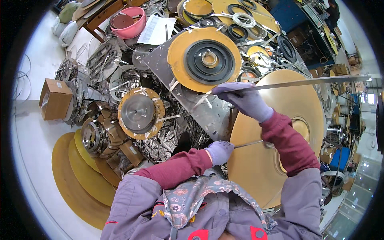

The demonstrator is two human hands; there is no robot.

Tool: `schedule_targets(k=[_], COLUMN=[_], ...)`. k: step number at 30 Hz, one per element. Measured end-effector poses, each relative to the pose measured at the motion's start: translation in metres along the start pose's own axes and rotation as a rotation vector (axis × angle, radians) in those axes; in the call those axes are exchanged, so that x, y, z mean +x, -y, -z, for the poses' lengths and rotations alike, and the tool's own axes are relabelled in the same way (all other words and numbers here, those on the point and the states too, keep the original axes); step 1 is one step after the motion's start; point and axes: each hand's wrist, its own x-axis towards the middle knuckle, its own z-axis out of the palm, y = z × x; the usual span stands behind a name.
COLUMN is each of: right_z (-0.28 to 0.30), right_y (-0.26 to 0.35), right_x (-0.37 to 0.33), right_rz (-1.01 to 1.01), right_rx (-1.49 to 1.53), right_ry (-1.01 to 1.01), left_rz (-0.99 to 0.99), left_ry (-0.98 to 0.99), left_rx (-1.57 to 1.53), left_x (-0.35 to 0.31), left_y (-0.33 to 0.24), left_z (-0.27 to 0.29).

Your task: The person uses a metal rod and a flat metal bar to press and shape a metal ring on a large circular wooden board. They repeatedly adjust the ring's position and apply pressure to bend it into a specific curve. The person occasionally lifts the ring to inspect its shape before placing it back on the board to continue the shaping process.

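Note:
My right hand (244, 100), in a pale lilac glove, is closed on a long flat metal strip (304, 82) that stretches off to the right. It is held above the near edge of a grey metal table (210, 116). My left hand (221, 153), gloved alike, is closed nearer my body around a thin metal piece (249, 144) pointing right. Whether both pieces are one strip cannot be seen. Under my right forearm stands a large tan disc (252, 124) with a raised centre. Beyond my hands, a yellow disc (176, 64) carries a black ringed coil (192, 66) on a spindle.
Metal strip scraps (172, 136) heap up left of the table, around a smaller yellow disc with a grey plate (138, 114). A cardboard box (56, 99), leaning large discs (66, 176) and a pink basin (134, 30) are farther left. White and black rings (243, 20) lie at the back.

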Motion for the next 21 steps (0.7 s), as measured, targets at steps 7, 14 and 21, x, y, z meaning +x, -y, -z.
schedule_targets(k=[7, 14, 21], right_z=[0.049, 0.21, 0.329], right_y=[-0.018, -0.117, -0.213], right_x=[-0.018, -0.097, -0.343], right_rz=[0.043, -0.422, -0.802], right_rx=[-0.345, -0.677, -0.563], right_ry=[-0.177, -0.702, -1.349], left_rz=[0.04, 0.014, 0.122], left_ry=[0.043, 0.038, 0.119], left_rx=[0.013, 0.045, -0.005], left_x=[0.0, 0.003, -0.002], left_y=[-0.001, -0.009, -0.015], left_z=[0.005, 0.013, 0.019])
